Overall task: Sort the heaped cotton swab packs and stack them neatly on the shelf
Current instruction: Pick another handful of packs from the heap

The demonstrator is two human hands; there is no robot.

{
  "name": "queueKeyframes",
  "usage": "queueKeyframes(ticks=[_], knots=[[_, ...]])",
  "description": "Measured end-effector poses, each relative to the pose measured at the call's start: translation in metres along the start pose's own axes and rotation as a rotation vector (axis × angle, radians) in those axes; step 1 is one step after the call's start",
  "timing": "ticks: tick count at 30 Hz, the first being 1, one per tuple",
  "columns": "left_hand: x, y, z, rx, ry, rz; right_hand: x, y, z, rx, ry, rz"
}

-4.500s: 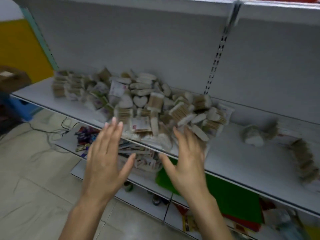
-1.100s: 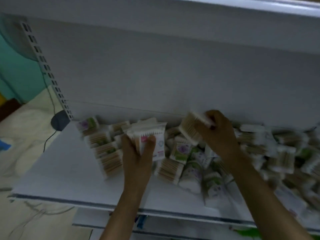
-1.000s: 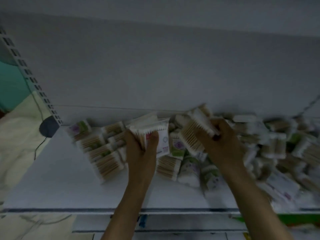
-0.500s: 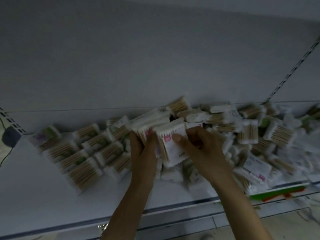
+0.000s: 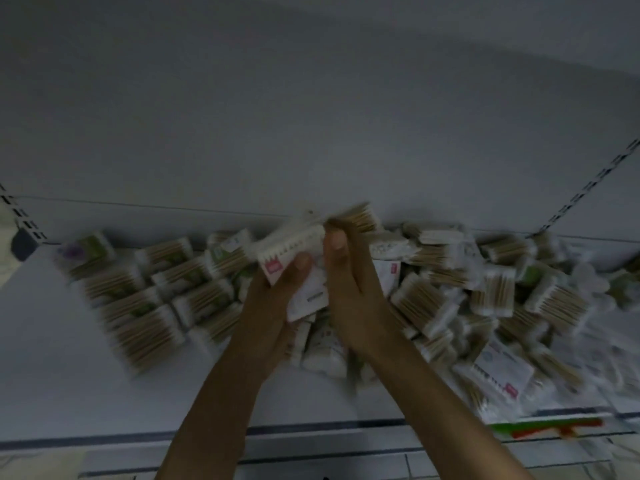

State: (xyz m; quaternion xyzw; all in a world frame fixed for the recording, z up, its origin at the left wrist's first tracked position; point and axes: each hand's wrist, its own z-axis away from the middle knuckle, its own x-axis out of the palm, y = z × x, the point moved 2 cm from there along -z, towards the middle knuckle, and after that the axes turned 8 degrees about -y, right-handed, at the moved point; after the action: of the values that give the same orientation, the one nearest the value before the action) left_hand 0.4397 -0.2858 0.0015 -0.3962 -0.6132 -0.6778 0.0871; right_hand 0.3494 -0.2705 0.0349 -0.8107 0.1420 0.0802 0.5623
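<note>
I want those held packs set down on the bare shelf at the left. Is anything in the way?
Yes. The left hand and right hand hold white packs above the heap. Rows of wooden-stick swab packs lie directly to their left; bare shelf begins beyond and in front of them.

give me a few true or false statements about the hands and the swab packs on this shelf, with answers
1. The left hand holds a bundle of white packs. True.
2. The right hand rests flat on the bare shelf. False: it is raised at the bundle, fingers on its top edge.
3. Loose packs are heaped to the right of the hands. True.
4. The packs at the left hang from hooks. False: they lie in rough rows on the shelf.
5. The shelf's front left part is bare. True.
</note>
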Motion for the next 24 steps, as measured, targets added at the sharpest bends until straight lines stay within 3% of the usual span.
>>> queueKeyframes(ticks=[3,5,7,9,10,16,18,19,20,22,24], knots=[[-0.011,-0.005,0.001,-0.032,0.122,0.146,-0.033,0.000,-0.033,0.068,-0.020,0.052],[-0.021,-0.005,0.002,-0.042,0.161,0.197,-0.074,0.012,-0.052,0.121,-0.069,0.377],[-0.034,-0.002,0.004,-0.018,0.161,0.227,-0.111,0.029,-0.059,0.207,-0.312,0.766],[-0.041,0.001,0.006,0.022,0.148,0.239,-0.130,0.044,-0.053,0.344,-0.542,0.994],[-0.044,0.002,0.006,0.038,0.140,0.226,-0.132,0.050,-0.049,0.381,-0.576,1.063],[-0.041,0.009,0.015,0.095,-0.005,0.166,-0.124,0.071,-0.037,0.124,-0.279,1.188],[-0.041,0.009,0.014,0.093,-0.189,0.243,-0.123,0.064,-0.033,0.041,-0.132,1.076],[-0.040,0.020,0.013,0.172,-0.204,0.146,-0.122,0.055,-0.030,0.031,-0.040,0.928],[-0.053,0.024,0.014,0.198,-0.069,0.177,-0.119,0.046,-0.028,0.039,0.047,0.759],[-0.059,0.023,0.017,0.168,-0.051,0.225,-0.112,0.029,-0.022,0.058,0.156,0.439],[-0.050,0.005,0.014,0.045,-0.197,0.323,-0.104,0.017,-0.015,0.116,0.159,0.213]])
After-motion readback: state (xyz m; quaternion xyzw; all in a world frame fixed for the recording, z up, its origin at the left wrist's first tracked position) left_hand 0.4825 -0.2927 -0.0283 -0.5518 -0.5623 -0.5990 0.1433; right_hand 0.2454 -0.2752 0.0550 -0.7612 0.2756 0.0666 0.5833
